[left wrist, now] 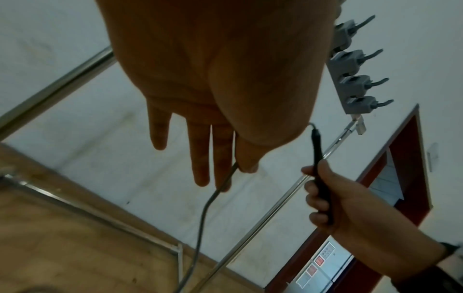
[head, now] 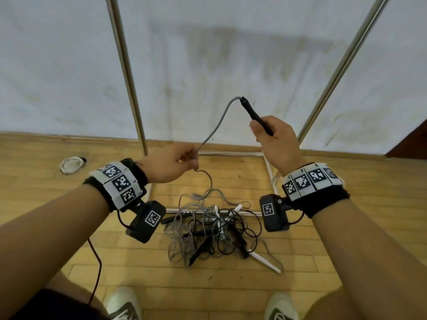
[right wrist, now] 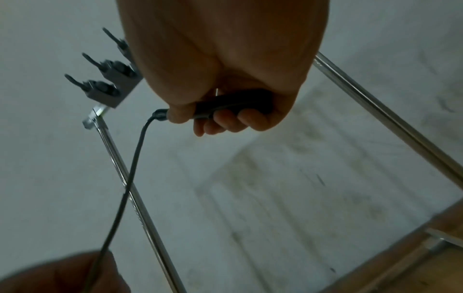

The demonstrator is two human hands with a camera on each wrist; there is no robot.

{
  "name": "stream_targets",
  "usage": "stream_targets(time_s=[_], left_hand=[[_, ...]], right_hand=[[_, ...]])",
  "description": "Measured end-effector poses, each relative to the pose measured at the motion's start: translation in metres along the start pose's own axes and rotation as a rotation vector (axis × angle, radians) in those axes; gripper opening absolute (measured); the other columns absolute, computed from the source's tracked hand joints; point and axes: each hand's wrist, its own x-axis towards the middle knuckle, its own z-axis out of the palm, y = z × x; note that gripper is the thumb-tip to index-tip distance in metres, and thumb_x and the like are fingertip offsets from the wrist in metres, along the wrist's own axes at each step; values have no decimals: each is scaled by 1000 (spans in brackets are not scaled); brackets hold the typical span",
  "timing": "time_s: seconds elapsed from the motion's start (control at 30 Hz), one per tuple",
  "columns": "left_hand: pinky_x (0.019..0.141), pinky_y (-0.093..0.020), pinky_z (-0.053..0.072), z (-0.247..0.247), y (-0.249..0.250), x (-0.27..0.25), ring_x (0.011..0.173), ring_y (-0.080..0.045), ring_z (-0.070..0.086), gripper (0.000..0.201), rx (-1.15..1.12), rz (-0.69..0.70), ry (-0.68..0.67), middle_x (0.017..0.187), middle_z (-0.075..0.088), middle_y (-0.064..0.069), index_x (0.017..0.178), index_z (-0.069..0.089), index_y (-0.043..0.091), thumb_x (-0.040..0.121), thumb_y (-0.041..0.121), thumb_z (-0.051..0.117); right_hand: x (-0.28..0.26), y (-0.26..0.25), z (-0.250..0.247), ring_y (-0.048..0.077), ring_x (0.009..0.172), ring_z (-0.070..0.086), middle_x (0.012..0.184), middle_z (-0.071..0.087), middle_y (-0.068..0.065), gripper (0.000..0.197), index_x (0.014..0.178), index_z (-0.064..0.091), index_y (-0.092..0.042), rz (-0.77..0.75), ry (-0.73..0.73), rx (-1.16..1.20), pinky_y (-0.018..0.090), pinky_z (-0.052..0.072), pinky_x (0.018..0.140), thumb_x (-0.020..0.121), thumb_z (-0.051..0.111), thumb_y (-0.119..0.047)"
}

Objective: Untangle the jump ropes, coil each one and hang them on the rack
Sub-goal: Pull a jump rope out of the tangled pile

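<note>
While right hand (head: 276, 137) fists black handle (head: 254, 115), left hand (head: 172, 163) pinches grey rope (head: 219, 122).

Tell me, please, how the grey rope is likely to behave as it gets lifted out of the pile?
The grey rope arches, then droops between the right hand and left hand, so probably floppy yet springy. Its lower end runs into the tangled pile, so it will likely snag and drag others.

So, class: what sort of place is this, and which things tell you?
Probably a gym or sports hall store corner. Clues: a wood-strip floor, a pile of tangled jump ropes on it, and a metal rack with hooks by a plain white wall.
</note>
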Motion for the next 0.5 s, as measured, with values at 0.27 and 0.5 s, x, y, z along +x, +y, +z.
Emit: stream_targets(time_s=[0.27, 0.5], left_hand=[[72, -33, 53, 19, -5, -5, 76, -10, 72, 11, -134, 14, -2, 76, 72, -4, 92, 53, 17, 102, 18, 48], [73, -23, 47, 30, -41, 3, 87, -13, 62, 19, 241, -102, -247, 92, 65, 7, 97, 59, 16, 97, 9, 42]], right_hand=[[6, -8, -10, -1, 53, 49, 61, 57, -13, 29, 92, 67, -18, 53, 125, 174, 22, 41, 57, 97, 53, -43], [26, 13, -37, 9, 56, 47, 61, 55, -10, 30, 86, 68, -26, 188, 315, 319, 29, 36, 55, 94, 54, -51]])
